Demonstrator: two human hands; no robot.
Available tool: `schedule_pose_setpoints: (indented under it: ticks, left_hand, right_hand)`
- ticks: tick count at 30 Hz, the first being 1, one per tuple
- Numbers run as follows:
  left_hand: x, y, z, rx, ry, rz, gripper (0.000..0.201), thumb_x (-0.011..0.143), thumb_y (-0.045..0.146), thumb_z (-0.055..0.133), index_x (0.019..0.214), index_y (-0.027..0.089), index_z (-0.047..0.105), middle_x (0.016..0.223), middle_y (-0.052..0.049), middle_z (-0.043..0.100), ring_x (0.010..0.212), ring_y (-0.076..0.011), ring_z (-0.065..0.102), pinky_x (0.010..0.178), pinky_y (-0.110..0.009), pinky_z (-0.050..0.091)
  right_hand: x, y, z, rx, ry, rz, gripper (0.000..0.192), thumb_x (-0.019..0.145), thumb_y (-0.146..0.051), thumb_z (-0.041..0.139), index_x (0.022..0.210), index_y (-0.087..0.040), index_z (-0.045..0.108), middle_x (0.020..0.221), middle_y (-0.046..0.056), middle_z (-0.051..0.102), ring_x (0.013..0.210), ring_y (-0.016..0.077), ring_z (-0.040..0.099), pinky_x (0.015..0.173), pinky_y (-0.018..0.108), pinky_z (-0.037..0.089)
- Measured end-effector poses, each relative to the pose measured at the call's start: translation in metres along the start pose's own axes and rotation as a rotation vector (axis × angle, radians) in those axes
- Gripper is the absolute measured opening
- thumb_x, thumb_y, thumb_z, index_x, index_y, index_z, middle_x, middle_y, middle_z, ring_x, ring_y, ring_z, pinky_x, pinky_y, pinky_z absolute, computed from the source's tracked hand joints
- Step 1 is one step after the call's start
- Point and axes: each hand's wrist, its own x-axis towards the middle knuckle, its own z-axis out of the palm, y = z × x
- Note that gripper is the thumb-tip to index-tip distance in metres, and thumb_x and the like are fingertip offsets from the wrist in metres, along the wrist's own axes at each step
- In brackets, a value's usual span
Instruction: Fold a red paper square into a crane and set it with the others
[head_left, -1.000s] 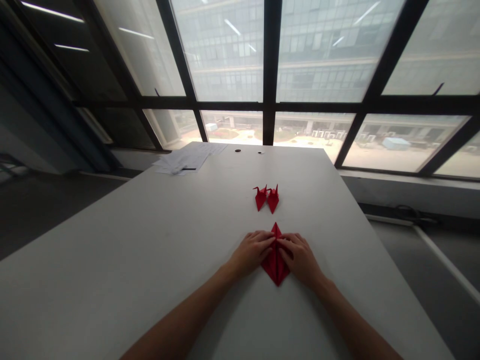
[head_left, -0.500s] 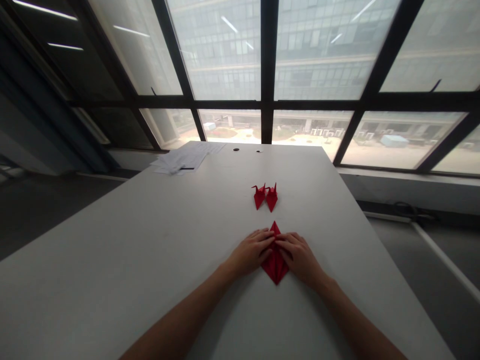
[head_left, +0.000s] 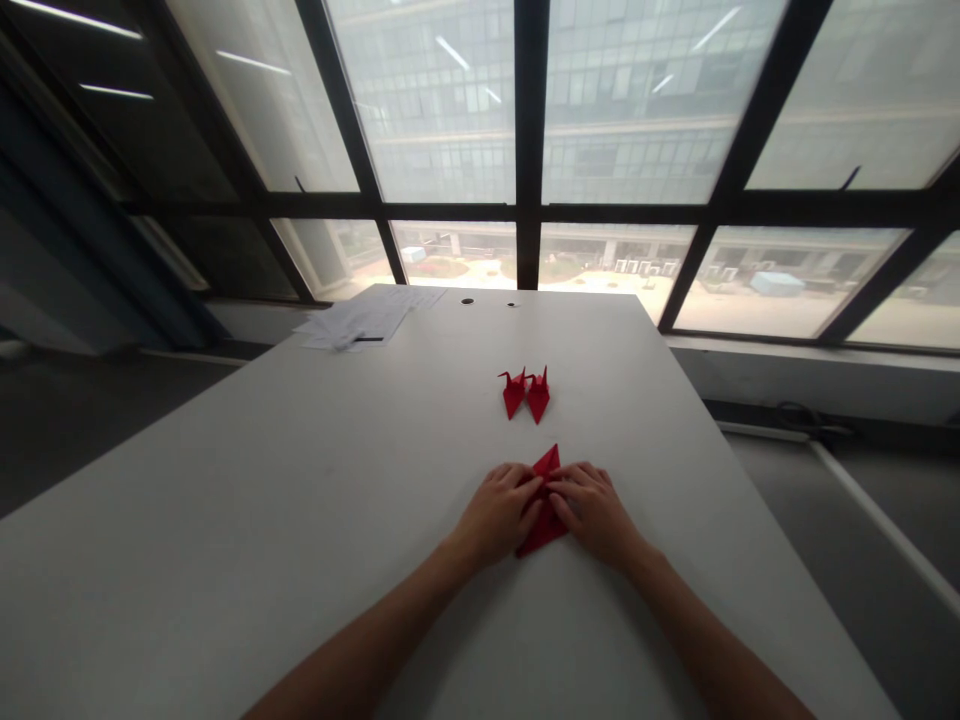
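At far left a blue curtain [head_left: 105,240] slants down beside the window [head_left: 450,110]. The left edge of the tabletop [head_left: 262,480] runs from near left to far, and a broad stretch of white lies between it and my left forearm, giving wide room on that side. White sheets [head_left: 349,320] spread up to that edge at the far left, with a dark strip [head_left: 368,340] on them. Right of them, close to the far edge, is a small hole [head_left: 467,301].

My left grip [head_left: 496,512] is closed on the left side of the red paper [head_left: 541,537], fingers and thumb bent over it. Farther off stand the left crane [head_left: 514,395] and the right crane [head_left: 538,396], side by side, a short strip of tabletop between them and the paper. The paper lies between my hands, one corner pointing far, another near left. My right grip [head_left: 596,512] is closed on its right side. Room to the right edge is narrower; past that edge lies a dark cable [head_left: 821,425].
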Motion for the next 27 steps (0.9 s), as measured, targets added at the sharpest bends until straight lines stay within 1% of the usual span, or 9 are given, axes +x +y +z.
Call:
schedule_pose_setpoints:
  ticks: [4, 7, 10, 13, 17, 19, 22, 24, 27]
  left_hand:
    - [-0.008, 0.005, 0.006, 0.044, -0.009, -0.036, 0.033, 0.094, 0.030, 0.055, 0.126, 0.023, 0.062, 0.129, -0.009, 0.062, 0.120, -0.0266, 0.054, 0.113, -0.048, 0.033]
    - [-0.015, 0.001, 0.012, 0.063, -0.039, -0.054, 0.045, 0.096, 0.022, 0.048, 0.141, 0.023, 0.048, 0.145, -0.009, 0.052, 0.136, -0.0280, 0.044, 0.116, -0.052, 0.027]
    - [-0.020, -0.009, 0.014, 0.050, -0.091, 0.005, 0.061, 0.093, 0.009, 0.044, 0.151, 0.025, 0.034, 0.152, -0.007, 0.043, 0.142, -0.0242, 0.039, 0.117, -0.049, 0.028]
    - [-0.022, -0.019, 0.011, 0.054, -0.141, 0.089, 0.061, 0.091, 0.005, 0.045, 0.148, 0.026, 0.040, 0.154, -0.006, 0.042, 0.143, -0.0228, 0.038, 0.118, -0.047, 0.029]
    - [-0.026, -0.025, 0.006, 0.052, -0.116, 0.131, 0.046, 0.098, 0.019, 0.045, 0.144, 0.026, 0.047, 0.150, -0.006, 0.047, 0.142, -0.0230, 0.040, 0.119, -0.048, 0.030]
    - [-0.028, -0.026, 0.006, 0.058, -0.098, 0.148, 0.046, 0.100, 0.025, 0.044, 0.145, 0.026, 0.044, 0.151, -0.006, 0.045, 0.143, -0.0221, 0.038, 0.120, -0.048, 0.029]
    - [-0.031, -0.027, 0.008, 0.077, -0.088, 0.158, 0.050, 0.100, 0.024, 0.043, 0.150, 0.024, 0.038, 0.154, -0.007, 0.040, 0.144, -0.0204, 0.037, 0.120, -0.046, 0.029]
    - [-0.032, -0.029, 0.010, 0.087, -0.089, 0.160, 0.051, 0.100, 0.023, 0.044, 0.150, 0.024, 0.037, 0.154, -0.007, 0.039, 0.143, -0.0203, 0.037, 0.120, -0.045, 0.030]
    - [-0.033, -0.030, 0.012, 0.103, -0.096, 0.161, 0.046, 0.100, 0.024, 0.044, 0.146, 0.024, 0.043, 0.154, -0.007, 0.040, 0.143, -0.0214, 0.038, 0.119, -0.047, 0.032]
  right_hand:
    - [-0.001, 0.000, 0.000, 0.026, 0.023, -0.002, 0.021, 0.095, -0.027, 0.054, 0.104, -0.028, 0.073, 0.114, 0.003, 0.072, 0.107, 0.0222, 0.058, 0.095, 0.040, 0.040]
    - [-0.002, 0.000, 0.000, 0.069, 0.038, 0.003, 0.022, 0.097, -0.027, 0.051, 0.099, -0.027, 0.074, 0.111, 0.002, 0.074, 0.105, 0.0213, 0.060, 0.095, 0.039, 0.041]
    - [-0.003, 0.001, -0.001, 0.092, 0.041, -0.008, 0.022, 0.097, -0.025, 0.051, 0.103, -0.026, 0.073, 0.112, 0.002, 0.074, 0.107, 0.0205, 0.060, 0.096, 0.038, 0.042]
    - [-0.003, 0.001, -0.002, 0.065, 0.015, -0.040, 0.022, 0.095, -0.025, 0.055, 0.108, -0.027, 0.072, 0.118, 0.003, 0.071, 0.112, 0.0214, 0.059, 0.099, 0.039, 0.042]
    - [-0.004, -0.007, -0.005, 0.002, 0.019, -0.024, 0.026, 0.097, -0.025, 0.050, 0.114, -0.026, 0.070, 0.126, 0.005, 0.068, 0.117, 0.0219, 0.058, 0.104, 0.041, 0.041]
    - [-0.006, -0.014, -0.003, -0.037, -0.001, -0.037, 0.035, 0.098, -0.028, 0.048, 0.130, -0.025, 0.062, 0.138, 0.007, 0.060, 0.129, 0.0233, 0.051, 0.111, 0.043, 0.036]
    - [-0.009, -0.021, 0.005, -0.097, -0.112, -0.084, 0.057, 0.097, -0.039, 0.051, 0.150, -0.021, 0.039, 0.154, 0.010, 0.042, 0.144, 0.0261, 0.035, 0.119, 0.050, 0.024]
    - [-0.011, -0.021, 0.011, -0.137, -0.184, -0.066, 0.067, 0.097, -0.047, 0.049, 0.154, -0.019, 0.029, 0.157, 0.012, 0.034, 0.147, 0.0272, 0.029, 0.120, 0.054, 0.017]
    - [-0.012, -0.017, 0.013, -0.199, -0.249, 0.014, 0.070, 0.098, -0.055, 0.039, 0.155, -0.017, 0.025, 0.160, 0.012, 0.026, 0.149, 0.0269, 0.023, 0.121, 0.056, 0.011]
